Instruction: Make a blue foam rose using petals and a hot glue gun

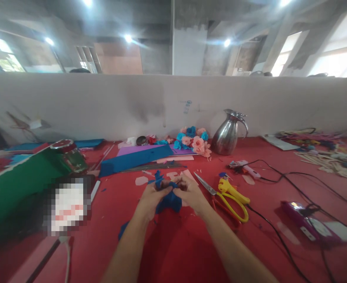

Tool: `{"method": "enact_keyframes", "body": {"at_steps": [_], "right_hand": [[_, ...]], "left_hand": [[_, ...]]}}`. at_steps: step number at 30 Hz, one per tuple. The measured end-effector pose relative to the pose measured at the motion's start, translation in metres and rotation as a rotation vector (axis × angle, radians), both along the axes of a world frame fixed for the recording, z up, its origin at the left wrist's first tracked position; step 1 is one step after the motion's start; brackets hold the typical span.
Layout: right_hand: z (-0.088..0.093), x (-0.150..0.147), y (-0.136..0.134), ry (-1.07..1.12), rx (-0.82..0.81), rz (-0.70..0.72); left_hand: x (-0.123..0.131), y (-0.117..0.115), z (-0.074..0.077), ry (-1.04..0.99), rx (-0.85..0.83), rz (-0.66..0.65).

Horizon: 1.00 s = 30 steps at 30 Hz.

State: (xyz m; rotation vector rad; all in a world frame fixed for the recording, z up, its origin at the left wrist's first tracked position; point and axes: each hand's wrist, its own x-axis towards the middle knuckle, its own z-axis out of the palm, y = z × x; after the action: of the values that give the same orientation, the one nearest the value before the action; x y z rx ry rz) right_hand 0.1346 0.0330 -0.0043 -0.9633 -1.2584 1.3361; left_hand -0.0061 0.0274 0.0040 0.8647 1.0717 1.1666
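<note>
Both hands meet over the red table near its middle. My left hand (153,194) and my right hand (189,192) are closed together around a crumpled piece of blue paper or felt (170,199), which bulges below the fingers and pokes up at its top. Pale pink cut-out petals (141,180) lie on the table just beyond the hands. Yellow-handled scissors (231,193) lie shut to the right of my right hand.
A steel jug (228,133) stands by the white wall, with pink and blue paper flowers (194,140) beside it. Blue and purple sheets (138,157) lie behind the hands. A glue gun (246,167), black cables and a purple device (306,224) occupy the right. Green sheet (17,181) at left.
</note>
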Motion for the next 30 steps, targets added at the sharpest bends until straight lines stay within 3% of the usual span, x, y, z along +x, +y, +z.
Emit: {"method": "enact_keyframes", "body": {"at_steps": [3, 7, 13, 16, 19, 21, 25, 30], "right_hand": [[-0.001, -0.001, 0.000, -0.010, 0.000, -0.025], [-0.006, -0.002, 0.003, 0.054, -0.083, 0.067], [-0.001, 0.011, -0.006, -0.088, -0.113, 0.107], [0.000, 0.042, -0.014, -0.278, -0.023, 0.062], [-0.004, 0.097, -0.017, -0.751, 0.139, -0.241], [-0.009, 0.137, -0.017, -1.193, 0.027, -0.475], [-0.019, 0.184, -0.015, -1.318, -0.075, -0.447], [-0.021, 0.193, -0.006, -1.349, -0.061, -0.383]], "left_hand": [[0.000, 0.001, -0.002, -0.025, 0.032, 0.064], [0.000, 0.001, 0.002, -0.083, 0.010, 0.134], [0.000, 0.000, 0.002, 0.036, -0.008, -0.047], [0.004, -0.001, -0.001, 0.091, 0.006, -0.097], [0.012, -0.004, -0.004, 0.133, -0.001, -0.126], [0.021, -0.007, -0.006, 0.164, -0.013, -0.155], [0.042, -0.016, -0.014, 0.312, -0.050, -0.243], [0.052, -0.018, -0.027, 0.489, -0.023, -0.311]]}}
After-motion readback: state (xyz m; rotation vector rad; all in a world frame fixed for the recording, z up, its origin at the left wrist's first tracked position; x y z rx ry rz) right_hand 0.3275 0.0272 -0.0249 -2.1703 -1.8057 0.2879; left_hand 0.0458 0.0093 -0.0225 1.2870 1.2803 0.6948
